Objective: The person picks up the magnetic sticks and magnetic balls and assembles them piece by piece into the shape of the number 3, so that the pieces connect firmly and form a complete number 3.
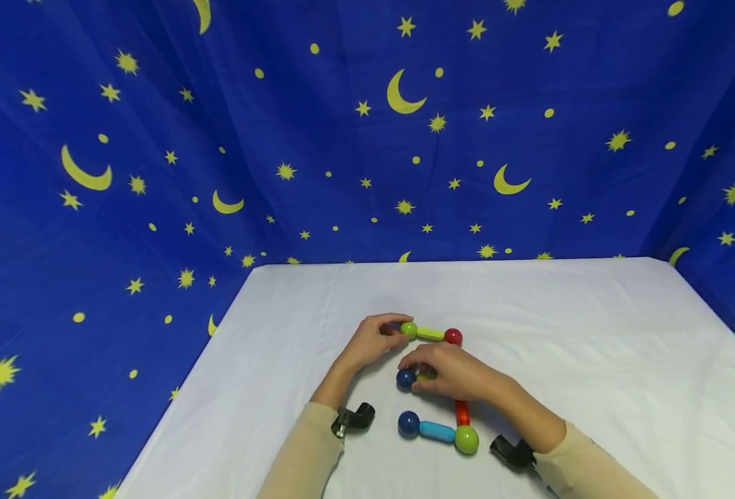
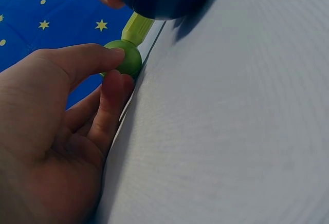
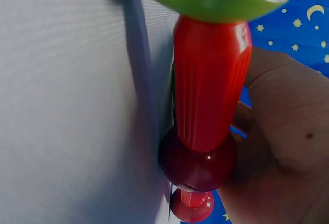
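Ball-and-rod building pieces lie joined on the white table in the shape of an E. My left hand [image 1: 376,337] pinches the green ball [image 2: 128,58] at the far left end between thumb and fingers. From that ball a yellow-green rod [image 1: 431,334] runs to a red ball [image 1: 453,337]. My right hand [image 1: 457,371] reaches over the middle arm and grips its yellow-green rod [image 1: 427,375] beside a dark blue ball [image 1: 406,380]. The hand hides the rest of that arm in the head view. In the right wrist view, a red rod [image 3: 211,85] meets a dark red ball [image 3: 198,160].
Nearest the person, a blue rod [image 1: 437,432] links another dark blue ball [image 1: 408,424] to a green ball [image 1: 467,439]. White cloth covers the table [image 1: 591,333]. A blue curtain [image 1: 342,138] with yellow moons and stars hangs behind and at the sides.
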Action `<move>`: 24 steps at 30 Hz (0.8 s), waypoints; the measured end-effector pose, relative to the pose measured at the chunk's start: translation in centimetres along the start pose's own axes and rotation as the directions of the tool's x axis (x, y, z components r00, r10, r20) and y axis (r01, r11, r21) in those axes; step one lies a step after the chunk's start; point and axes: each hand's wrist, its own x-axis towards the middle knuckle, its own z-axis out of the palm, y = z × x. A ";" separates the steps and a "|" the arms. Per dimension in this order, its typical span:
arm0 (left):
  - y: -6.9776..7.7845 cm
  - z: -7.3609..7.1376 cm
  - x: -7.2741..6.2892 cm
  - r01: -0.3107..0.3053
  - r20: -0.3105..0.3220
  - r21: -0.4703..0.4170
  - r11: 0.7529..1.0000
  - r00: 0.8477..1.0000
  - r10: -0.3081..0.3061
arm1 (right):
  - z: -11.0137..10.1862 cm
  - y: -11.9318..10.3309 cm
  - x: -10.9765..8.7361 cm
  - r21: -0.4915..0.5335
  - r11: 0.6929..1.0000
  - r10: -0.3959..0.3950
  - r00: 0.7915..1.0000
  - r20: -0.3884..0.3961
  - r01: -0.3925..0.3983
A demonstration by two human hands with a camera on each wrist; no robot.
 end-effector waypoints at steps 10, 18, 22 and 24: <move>-0.1 0.2 0.0 0.011 -0.010 -0.001 1.000 1.000 -0.011 | 0.0 0.2 0.0 -0.066 0.996 -0.054 0.998 -0.029 0.052; -0.1 0.2 0.0 0.004 -0.009 0.001 1.000 1.000 -0.004 | -0.3 -0.3 -0.1 -0.108 0.994 -0.014 1.000 -0.018 0.011; -0.1 0.1 0.0 -0.007 -0.010 0.013 1.000 1.000 0.007 | -0.6 -0.5 -0.1 -0.106 0.994 0.005 1.000 -0.005 -0.005; -0.1 0.1 0.0 -0.015 -0.012 0.019 1.000 1.000 0.015 | -0.6 -0.6 -0.1 -0.100 0.995 0.011 1.000 0.003 -0.011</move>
